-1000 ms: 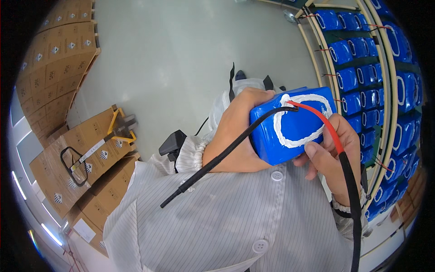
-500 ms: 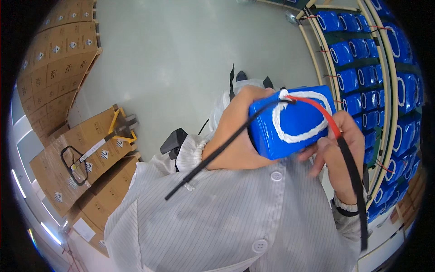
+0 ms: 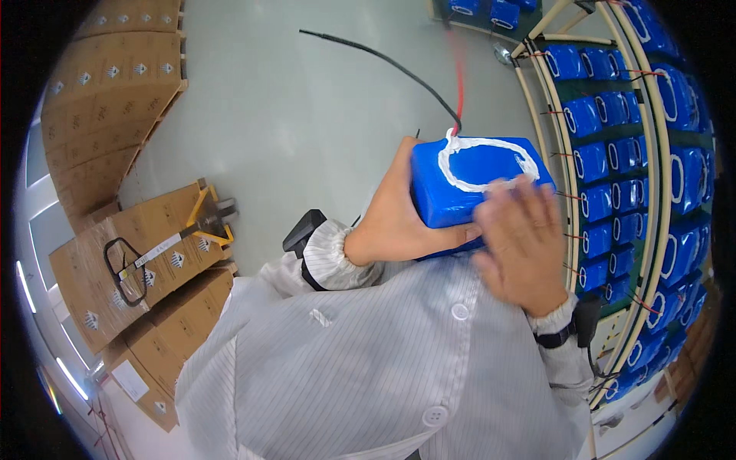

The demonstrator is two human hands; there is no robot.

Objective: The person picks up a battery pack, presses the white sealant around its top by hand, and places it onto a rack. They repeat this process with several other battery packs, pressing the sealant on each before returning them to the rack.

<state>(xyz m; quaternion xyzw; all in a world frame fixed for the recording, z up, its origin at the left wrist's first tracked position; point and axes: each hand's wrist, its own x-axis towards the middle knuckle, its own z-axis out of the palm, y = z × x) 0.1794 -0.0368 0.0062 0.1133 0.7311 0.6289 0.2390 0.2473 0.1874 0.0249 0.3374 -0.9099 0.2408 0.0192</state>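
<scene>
A blue-wrapped battery pack (image 3: 484, 165) is held up in front of my chest. My left hand (image 3: 392, 222) is wrapped round its left side, thumb along the lower face. On the upper face runs a ring of white sealant (image 3: 448, 175). From its far left corner come a black lead (image 3: 383, 55), stretching away to the left, and a red lead (image 3: 461, 84), smeared by motion. My right hand (image 3: 527, 249) lies over the pack's near right corner with fingers stretched out, slightly blurred. Whether its fingertips touch the sealant I cannot tell.
A rack (image 3: 650, 192) of pale tubes on the right carries several rows of similar blue packs (image 3: 584, 117). More packs (image 3: 504, 14) lie at the far end. Stacked cartons (image 3: 115, 84) stand on the left, with a yellow pallet jack (image 3: 211, 224) beside wrapped boxes.
The leads have swung from hanging toward me to pointing away, as the pack turned in my left hand. My right hand has moved from the pack's right side onto its near right corner.
</scene>
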